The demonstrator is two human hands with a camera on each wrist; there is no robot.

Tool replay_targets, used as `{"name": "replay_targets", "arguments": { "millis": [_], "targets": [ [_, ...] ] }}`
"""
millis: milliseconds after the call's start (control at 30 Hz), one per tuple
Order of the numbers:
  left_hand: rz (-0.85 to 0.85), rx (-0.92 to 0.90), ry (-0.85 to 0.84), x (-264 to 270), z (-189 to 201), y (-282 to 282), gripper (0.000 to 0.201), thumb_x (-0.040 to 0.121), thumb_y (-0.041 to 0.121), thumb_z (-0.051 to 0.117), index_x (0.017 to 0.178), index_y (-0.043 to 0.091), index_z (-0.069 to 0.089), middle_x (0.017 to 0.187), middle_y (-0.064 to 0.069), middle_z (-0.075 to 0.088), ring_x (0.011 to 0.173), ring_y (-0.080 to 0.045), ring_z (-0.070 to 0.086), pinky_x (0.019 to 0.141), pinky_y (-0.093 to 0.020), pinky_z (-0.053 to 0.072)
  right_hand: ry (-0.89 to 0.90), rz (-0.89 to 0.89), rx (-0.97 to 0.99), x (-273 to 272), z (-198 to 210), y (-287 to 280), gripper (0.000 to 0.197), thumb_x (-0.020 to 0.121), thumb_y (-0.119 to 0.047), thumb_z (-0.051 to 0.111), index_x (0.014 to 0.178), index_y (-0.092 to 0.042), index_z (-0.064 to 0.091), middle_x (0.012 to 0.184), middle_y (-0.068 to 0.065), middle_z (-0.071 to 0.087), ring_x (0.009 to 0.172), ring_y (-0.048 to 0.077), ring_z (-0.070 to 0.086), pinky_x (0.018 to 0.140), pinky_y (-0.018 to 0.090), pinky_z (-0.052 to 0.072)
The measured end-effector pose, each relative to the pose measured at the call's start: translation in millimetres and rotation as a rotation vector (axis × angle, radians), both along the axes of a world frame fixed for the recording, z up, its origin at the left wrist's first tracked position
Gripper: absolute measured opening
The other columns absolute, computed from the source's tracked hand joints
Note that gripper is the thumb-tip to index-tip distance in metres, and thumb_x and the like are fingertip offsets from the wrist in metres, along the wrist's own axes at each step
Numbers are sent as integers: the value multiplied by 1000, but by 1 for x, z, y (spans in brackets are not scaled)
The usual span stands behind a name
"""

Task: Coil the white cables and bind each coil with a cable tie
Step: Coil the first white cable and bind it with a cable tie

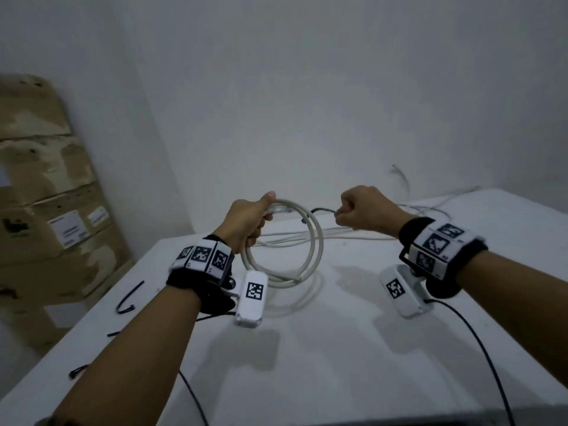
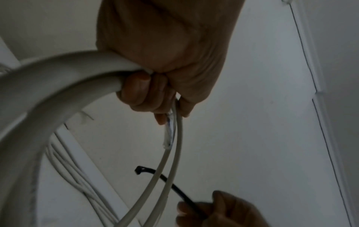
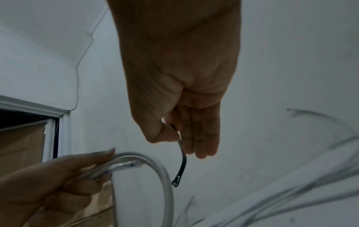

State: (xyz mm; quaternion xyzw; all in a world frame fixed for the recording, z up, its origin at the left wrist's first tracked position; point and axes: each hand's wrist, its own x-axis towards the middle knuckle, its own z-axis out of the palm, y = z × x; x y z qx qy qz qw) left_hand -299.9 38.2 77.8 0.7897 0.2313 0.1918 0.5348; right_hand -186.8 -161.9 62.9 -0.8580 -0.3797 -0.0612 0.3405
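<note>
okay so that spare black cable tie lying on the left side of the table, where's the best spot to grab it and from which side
Probably pinch the spare cable tie on its straight upper stretch, coming from above. It lies flat on the table near the left edge, and its lower end curls into a hook, so the straight stretch gives fingertips a cleaner pinch. Both hands are busy now.

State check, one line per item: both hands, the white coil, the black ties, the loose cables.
Left hand: grips the coil.
Right hand: pinches one black plastic cable tie.
Coiled white round cable: looped, lifted off the white table, unbound.
Spare black cable tie: lying on the table, unused.
Loose white cables: uncoiled on the table.
</note>
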Motion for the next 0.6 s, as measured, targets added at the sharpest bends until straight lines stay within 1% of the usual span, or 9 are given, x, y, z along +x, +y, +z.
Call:
{"name": "replay_targets", "arguments": {
  "millis": [100, 133, 167, 267, 367, 433, 467, 533, 600],
  "targets": [
    [-44, 36, -23, 31, -1, -31, 48, 90, 51, 57, 72, 7, 58, 45, 4, 36, 31, -8, 27, 36, -16, 22, -50, -8, -8, 11, 4, -27, 36, 74, -10, 65, 52, -16, 37, 98, 11, 73, 101, 19, 67, 70, 25, 48],
    [-56, 39, -26, 39, -2, -40, 48, 90, 51, 57, 72, 7, 58, 47, 3, 37, 32, -9, 28, 36, -16, 22, -50, -12, 8, 13, 5, -36, 37, 74, -9, 65, 52, -15, 36, 101, 11, 73, 103, 18, 67, 72, 26, 49],
    [-70, 37, -27, 46, -3, -48, 48, 90, 52, 57, 72, 8, 58, 49, 3, 37, 33, -9, 28, 36, -17, 23, -46, -15, 26, 15, 5, -44, 38, 74, -8, 64, 51, -15, 35, 98, 13, 73, 103, 19, 67, 72, 28, 49],
    [-107, 33, -5, 64, -7, -67, 48, 90, 53, 57, 73, 8, 58, 51, 3, 37, 34, -9, 29, 37, -17, 23, -9, -6, 56, 20, 3, -63, 39, 75, -9, 65, 51, -16, 35, 73, 17, 70, 94, 27, 71, 62, 32, 50],
    [-123, 41, 25, 74, -14, -82, 48, 90, 53, 58, 73, 8, 59, 52, 2, 37, 36, -10, 29, 38, -17, 23, -43, -35, 48, 23, 0, -74, 37, 75, -9, 64, 51, -16, 36, 74, 22, 70, 83, 31, 72, 59, 32, 51],
    [-127, 39, 35, 78, -18, -88, 48, 90, 53, 57, 74, 7, 59, 52, 2, 37, 37, -11, 29, 38, -17, 23, -106, -82, 39, 26, 1, -81, 35, 75, -12, 63, 54, -17, 36, 72, 15, 71, 72, 27, 71, 58, 23, 43],
    [-129, 37, 38, 79, -20, -90, 48, 90, 53, 57, 74, 7, 58, 53, 2, 37, 38, -11, 29, 38, -16, 24, -142, -104, 21, 26, 3, -85, 33, 76, -14, 63, 56, -18, 36, 71, 10, 72, 68, 23, 70, 57, 23, 41],
    [-135, 27, 41, 81, -21, -92, 46, 90, 52, 58, 73, 9, 55, 53, 1, 35, 37, -11, 28, 37, -16, 23, -223, -142, 3, 28, 6, -89, 30, 76, -17, 62, 59, -19, 36, 68, 5, 68, 65, 21, 66, 56, 27, 40],
    [-158, 8, 36, 83, -21, -94, 42, 90, 50, 59, 70, 15, 46, 52, 1, 32, 34, -10, 26, 36, -16, 22, -319, -199, 73, 31, 10, -91, 27, 77, -16, 60, 63, -17, 38, 66, 7, 62, 60, 26, 56, 57, 30, 38]
  ]
}}
